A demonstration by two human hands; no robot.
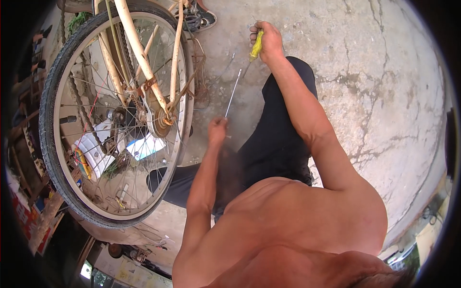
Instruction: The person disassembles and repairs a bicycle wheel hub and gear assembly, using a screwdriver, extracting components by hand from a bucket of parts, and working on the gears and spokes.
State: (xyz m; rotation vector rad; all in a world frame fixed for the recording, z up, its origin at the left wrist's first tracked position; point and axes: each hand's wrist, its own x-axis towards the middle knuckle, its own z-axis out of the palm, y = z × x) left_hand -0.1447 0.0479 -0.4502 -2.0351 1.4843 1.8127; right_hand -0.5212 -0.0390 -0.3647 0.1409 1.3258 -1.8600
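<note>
Possibly the thin metal rod (233, 95), pinched in the left hand (217, 128) at centre, could slip if the yellow-handled tool (257, 45), clasped in the right hand (272, 42) at upper centre, knocks it.

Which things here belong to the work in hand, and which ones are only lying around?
Likely in the work:
- Yellow-handled tool, held in the right hand
- Thin silver rod, held in the left hand
- Bicycle wheel, probably; neither hand touches it

Apparently just lying about, seen through the spokes:
- White-and-blue item
- White ribbed piece
</note>
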